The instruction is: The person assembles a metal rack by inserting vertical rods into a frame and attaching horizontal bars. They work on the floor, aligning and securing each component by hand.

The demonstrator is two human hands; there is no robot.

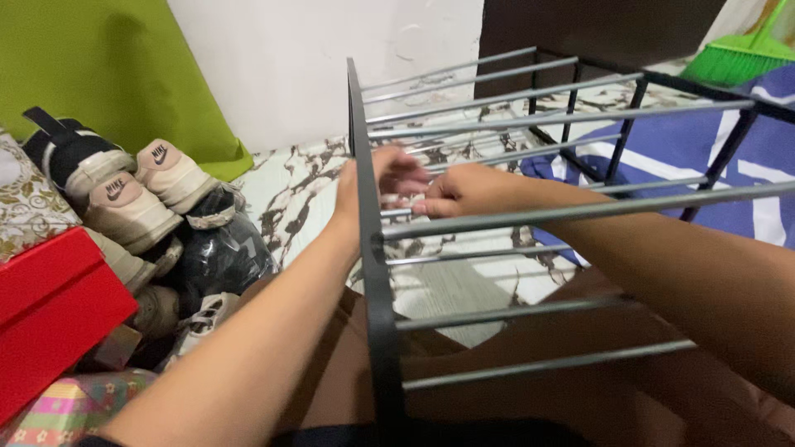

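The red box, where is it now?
The red box sits at the far left, beside the pile of shoes, left of the left hand.

Arms: we see both bare to past the elbow, no sleeves.
Left hand (377,178): no rings, no watch.
Right hand (468,190): likewise unadorned.
Lap: brown garment.

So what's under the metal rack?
Under the rack you can see marbled floor, a blue and white cloth and the person's lap. Both hands, left and right, reach between the bars. The lap hides the floor nearest the camera.
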